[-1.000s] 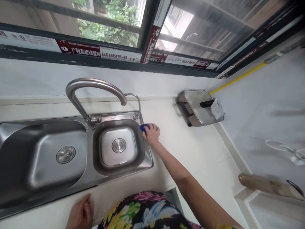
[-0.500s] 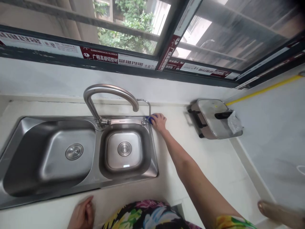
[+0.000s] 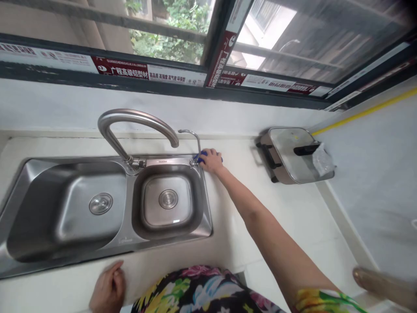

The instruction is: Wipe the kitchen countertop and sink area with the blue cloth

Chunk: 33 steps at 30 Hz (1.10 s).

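Observation:
My right hand [image 3: 211,161] is closed over a blue cloth or sponge [image 3: 202,155], pressed on the counter at the back right corner of the steel sink [image 3: 129,208], beside the base of a thin chrome tap [image 3: 198,141]. Blue shows on both sides of the fingers. Near the counter's front edge, below the sink, my left hand [image 3: 109,288] hovers or rests with its fingers curled and nothing visible in them. The large curved faucet [image 3: 138,116] stands between the two basins, its spout over the smaller right basin.
A rectangular electric pan [image 3: 283,152] with a glass lid, black handle and crumpled clear plastic [image 3: 323,160] sits on the right of the counter [image 3: 286,213]. A window frame [image 3: 182,93] runs behind. Something brown and rounded [image 3: 381,284] juts in at the lower right.
The view has shifted slightly, and the sink and faucet appear further left. My right hand keeps the blue item by the thin tap, with more blue showing at its right.

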### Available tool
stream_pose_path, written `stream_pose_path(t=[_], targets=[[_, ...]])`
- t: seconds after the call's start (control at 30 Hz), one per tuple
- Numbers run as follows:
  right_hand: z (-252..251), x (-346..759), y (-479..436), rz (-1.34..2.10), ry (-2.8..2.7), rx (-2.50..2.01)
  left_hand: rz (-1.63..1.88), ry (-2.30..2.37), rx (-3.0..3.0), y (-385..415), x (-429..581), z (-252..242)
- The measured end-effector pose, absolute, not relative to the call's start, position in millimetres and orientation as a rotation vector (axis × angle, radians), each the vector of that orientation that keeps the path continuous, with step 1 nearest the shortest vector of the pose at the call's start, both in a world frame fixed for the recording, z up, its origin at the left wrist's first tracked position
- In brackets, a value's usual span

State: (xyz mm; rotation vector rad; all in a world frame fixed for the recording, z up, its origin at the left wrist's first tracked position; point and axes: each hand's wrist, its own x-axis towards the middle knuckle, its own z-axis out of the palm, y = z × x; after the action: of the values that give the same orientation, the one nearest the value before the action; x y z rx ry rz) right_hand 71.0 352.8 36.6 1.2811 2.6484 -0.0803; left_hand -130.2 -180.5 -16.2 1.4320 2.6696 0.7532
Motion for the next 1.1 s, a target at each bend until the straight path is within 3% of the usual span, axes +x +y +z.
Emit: stream_pose_path(t=[0.4,1.1], targets=[[36,106,251,0.060,2.685,1.355,0.822,2.670,1.581,-183,-133,-23],[45,213,67,-0.084,2.764,1.204,0.941,2.803,1.626,-179,-124,-22]])
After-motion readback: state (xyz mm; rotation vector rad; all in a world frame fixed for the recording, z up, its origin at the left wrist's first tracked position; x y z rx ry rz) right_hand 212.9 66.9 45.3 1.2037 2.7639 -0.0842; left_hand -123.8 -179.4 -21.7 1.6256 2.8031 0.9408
